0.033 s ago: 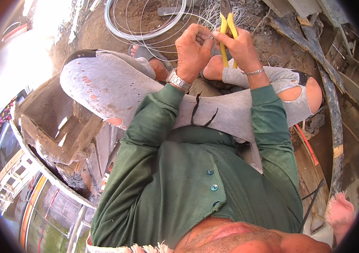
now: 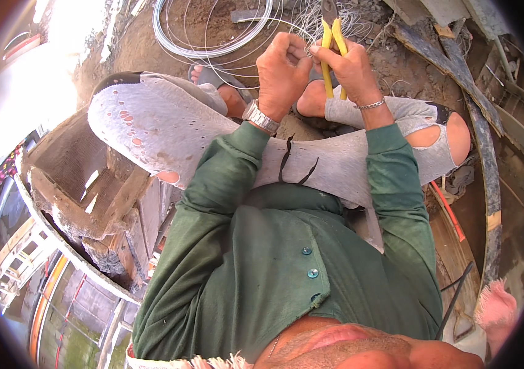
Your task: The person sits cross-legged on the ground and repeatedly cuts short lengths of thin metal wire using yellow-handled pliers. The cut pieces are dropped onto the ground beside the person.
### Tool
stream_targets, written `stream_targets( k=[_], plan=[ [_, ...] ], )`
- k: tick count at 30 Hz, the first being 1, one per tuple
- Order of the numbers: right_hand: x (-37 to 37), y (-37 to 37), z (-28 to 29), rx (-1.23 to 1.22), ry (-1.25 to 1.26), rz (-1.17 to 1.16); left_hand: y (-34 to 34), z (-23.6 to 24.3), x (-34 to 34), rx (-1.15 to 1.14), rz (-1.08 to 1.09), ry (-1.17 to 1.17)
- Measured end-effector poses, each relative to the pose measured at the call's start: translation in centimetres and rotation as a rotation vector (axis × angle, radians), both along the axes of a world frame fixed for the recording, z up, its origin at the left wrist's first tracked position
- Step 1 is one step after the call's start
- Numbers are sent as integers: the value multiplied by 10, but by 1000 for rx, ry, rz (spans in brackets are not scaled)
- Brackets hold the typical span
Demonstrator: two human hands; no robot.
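Note:
My left hand [image 2: 282, 72] is closed in a pinch beside the right one, at the top middle. Thin wire [image 2: 302, 29] runs down to the small gap between the hands; what lies in the left fingertips is too small to make out. In my right hand [image 2: 354, 71] is a pair of pliers [image 2: 338, 38] with yellow handles. Its dark jaws point away from me, and the handles pass through the palm. The right thumb and forefinger press together close to the left fingertips.
A coil of pale wire [image 2: 162, 38] lies on the dirt beyond my feet, with a tangle of loose wire [image 2: 349, 23] behind the pliers. Weathered planks [image 2: 437, 60] lie on the right. At left stands a dirty wooden box [image 2: 59, 190]. My legs in grey trousers are bent outward.
The left fingertips have drawn very slightly away from the right ones. The right hand and the pliers look unmoved.

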State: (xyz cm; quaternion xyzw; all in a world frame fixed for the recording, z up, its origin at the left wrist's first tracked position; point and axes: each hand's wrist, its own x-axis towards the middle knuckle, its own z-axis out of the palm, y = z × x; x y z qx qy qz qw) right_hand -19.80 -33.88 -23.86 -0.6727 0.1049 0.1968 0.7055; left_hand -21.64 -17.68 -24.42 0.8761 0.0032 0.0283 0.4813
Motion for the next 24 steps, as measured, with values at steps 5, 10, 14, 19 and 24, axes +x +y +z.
stream_targets(
  k=[5,10,14,19,24],
  plan=[
    [4,-4,0,-24,-18,71,0,27,15,526,-105,-366],
    [1,2,11,-41,24,54,8,17,13,577,-242,-137],
    [3,0,9,-51,-4,55,7,14,13,561,-175,-137],
    [27,-34,18,-2,-80,-249,21,20,10,94,-182,133],
    [49,-62,20,104,-107,-455,36,37,6,-40,-625,315]
  ],
)
